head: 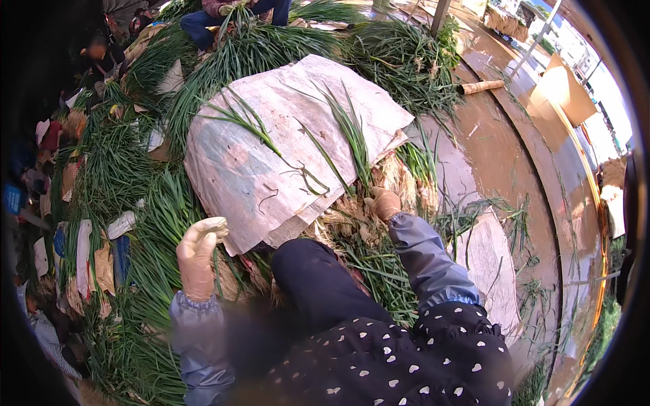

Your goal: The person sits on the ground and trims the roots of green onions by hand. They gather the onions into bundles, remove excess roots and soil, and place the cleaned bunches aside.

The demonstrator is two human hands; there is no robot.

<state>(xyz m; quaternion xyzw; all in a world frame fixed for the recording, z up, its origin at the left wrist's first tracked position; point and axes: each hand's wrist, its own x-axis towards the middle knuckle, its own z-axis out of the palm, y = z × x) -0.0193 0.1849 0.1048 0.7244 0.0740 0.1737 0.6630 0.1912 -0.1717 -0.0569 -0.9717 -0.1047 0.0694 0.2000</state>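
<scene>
A pale woven sack lies spread over the heap before my knees. Loose green onions rest on it with their leaves pointing away from me. At the sack's near right edge, my gloved right hand pinches the lower ends of some of these stalks. Their exact grip is partly hidden by my fingers. Pale onion roots bunch beside that hand. My gloved left hand is raised by the sack's near left corner, its fingers bent and apart from the thumb, with nothing seen between them.
Heaped green onions spread along the left and far side. A person in blue trousers sits at the far side handling onions; others are at the left. Wet ground with a dark groove runs along the right. Another sack lies right of my arm.
</scene>
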